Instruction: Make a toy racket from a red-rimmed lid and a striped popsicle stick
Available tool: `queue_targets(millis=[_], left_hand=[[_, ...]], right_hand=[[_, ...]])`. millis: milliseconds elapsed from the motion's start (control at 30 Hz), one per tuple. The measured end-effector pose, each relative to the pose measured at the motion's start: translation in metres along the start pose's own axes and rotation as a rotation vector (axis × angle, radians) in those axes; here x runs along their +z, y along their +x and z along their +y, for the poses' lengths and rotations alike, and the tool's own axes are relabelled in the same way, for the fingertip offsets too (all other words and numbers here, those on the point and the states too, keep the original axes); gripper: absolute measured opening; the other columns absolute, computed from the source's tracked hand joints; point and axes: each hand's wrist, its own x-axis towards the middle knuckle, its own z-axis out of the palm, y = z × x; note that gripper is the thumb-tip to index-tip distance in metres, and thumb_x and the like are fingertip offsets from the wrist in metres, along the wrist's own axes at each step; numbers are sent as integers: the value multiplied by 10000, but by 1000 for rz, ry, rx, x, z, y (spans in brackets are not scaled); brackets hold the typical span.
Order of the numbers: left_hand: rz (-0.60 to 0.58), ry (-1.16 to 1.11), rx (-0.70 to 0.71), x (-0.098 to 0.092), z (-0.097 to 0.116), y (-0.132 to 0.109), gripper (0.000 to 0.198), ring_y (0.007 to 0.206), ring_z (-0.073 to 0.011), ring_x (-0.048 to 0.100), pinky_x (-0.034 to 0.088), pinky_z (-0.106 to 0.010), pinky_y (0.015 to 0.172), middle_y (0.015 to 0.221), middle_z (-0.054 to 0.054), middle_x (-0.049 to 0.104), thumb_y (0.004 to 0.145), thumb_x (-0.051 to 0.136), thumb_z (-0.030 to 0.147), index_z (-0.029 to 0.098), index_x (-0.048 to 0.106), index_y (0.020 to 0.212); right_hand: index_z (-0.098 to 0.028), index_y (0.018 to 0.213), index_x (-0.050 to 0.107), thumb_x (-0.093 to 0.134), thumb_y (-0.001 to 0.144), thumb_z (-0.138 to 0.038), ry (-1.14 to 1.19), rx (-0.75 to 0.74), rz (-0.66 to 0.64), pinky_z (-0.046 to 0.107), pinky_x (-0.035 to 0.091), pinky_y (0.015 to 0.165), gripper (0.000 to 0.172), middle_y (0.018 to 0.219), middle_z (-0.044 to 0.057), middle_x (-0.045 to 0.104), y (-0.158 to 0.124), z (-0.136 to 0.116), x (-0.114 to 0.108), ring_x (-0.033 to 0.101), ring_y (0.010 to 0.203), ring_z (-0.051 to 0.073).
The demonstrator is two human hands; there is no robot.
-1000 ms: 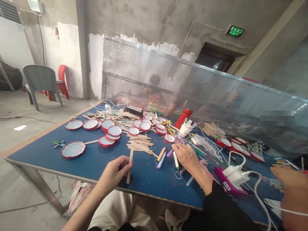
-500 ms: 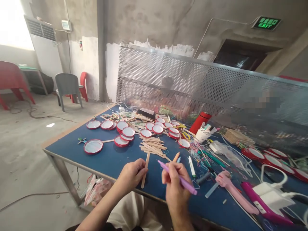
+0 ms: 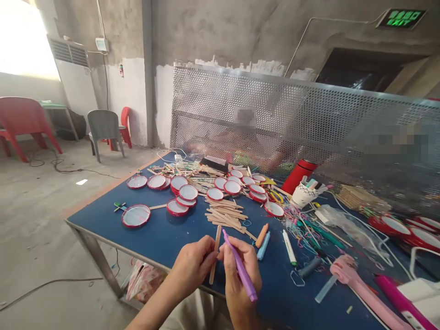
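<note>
My left hand is closed on a wooden craft stick, held upright near the table's front edge. Beside it, my right hand grips a purple marker, its narrow end pointing up and away from me. The fingers of both hands nearly meet at the stick; I cannot tell whether they touch. Just beyond lies a pile of loose craft sticks. An orange marker and a blue marker rest right of my right hand, with a white marker farther right.
Several red-rimmed white discs lie across the blue table. On the right are a pink glue gun, tangled threads, a cup of pens and a red bottle. A perforated metal screen stands behind; people show blurred through it.
My right hand has moved left, bringing the purple marker close to the craft stick and tilting it steeper. The view has shifted, so the orange and blue markers now show fully.
</note>
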Motion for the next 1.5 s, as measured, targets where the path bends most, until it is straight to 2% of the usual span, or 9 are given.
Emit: queue_targets(millis=[100,467,700,900,1067,1500], left_hand=[[-8,-14,-2,0,1,0,198,609,-153,451,300,-256,593,650,52,478,924,424,361,255,401,759],[5,-63,2,-1,2,-1,196,618,-153,463,345,-253,603,674,35,549,917,456,369,245,458,765],[-9,-34,-18,-1,3,0,179,623,-154,432,310,-261,607,668,40,502,899,441,358,249,423,758],[-12,-39,-1,-1,2,-1,190,623,-153,437,314,-258,604,667,44,500,913,435,367,250,421,764],[4,-11,11,-1,2,-1,199,609,-148,435,313,-253,588,652,46,503,914,448,349,249,413,746],[-5,-31,13,-1,1,-1,196,618,-148,438,321,-251,600,660,48,504,915,448,359,248,422,755]], right_hand=[[-214,1035,725,619,987,-359,-34,-8,-29,285,613,643,186,864,38,759,0,4,1,709,676,169],[-217,1018,743,640,961,-426,-39,76,-87,336,619,655,241,896,62,773,2,-3,-1,713,719,209],[-221,1026,726,639,975,-431,-18,94,-33,309,596,604,233,819,35,737,-1,2,-3,665,629,173],[-221,1005,732,632,980,-437,-29,73,-63,300,592,597,240,809,30,732,0,0,-2,647,600,158],[-204,1010,710,638,978,-413,7,97,-45,275,577,554,223,789,33,726,0,1,-4,693,662,175],[-227,1015,729,639,978,-421,-22,51,-41,283,583,576,217,788,18,711,0,2,-3,631,598,151]])
